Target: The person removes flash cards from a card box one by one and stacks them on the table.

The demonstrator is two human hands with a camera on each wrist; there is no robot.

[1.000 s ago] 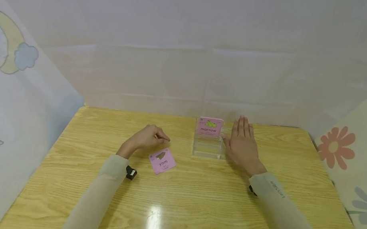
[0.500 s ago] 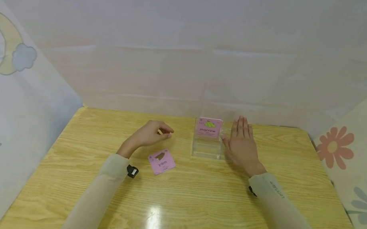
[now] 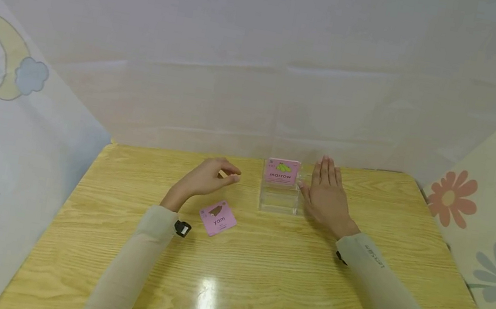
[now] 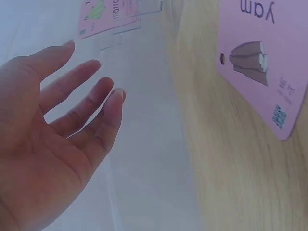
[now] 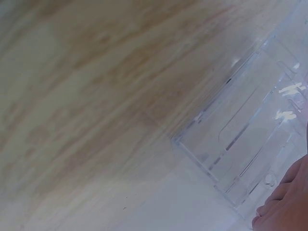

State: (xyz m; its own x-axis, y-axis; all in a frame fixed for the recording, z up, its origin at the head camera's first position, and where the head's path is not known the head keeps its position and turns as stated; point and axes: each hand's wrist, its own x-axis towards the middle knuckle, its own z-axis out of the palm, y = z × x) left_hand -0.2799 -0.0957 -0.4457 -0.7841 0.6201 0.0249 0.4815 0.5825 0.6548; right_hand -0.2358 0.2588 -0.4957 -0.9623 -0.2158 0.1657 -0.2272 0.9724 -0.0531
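Observation:
A clear plastic card holder stands near the back of the table, with a pink "marrow" card upright in its rear part. Just right of it lies my right hand, fingers straight and together, thumb at the holder's side; whether they touch I cannot tell. Left of the holder, my left hand is raised with loosely bent fingers parted from the thumb. Nothing is in its grasp, as the left wrist view confirms. Below that hand a pink "yam" card lies face up, turned at an angle.
The wooden table ends at a pale sheet behind the holder. Printed side sheets, one with a moon and one with flowers, flank the table. Black wrist straps show at the sleeves.
My left hand has moved slightly away from me and to the right, and its thumb and fingers have parted. The right hand and both cards stay in place.

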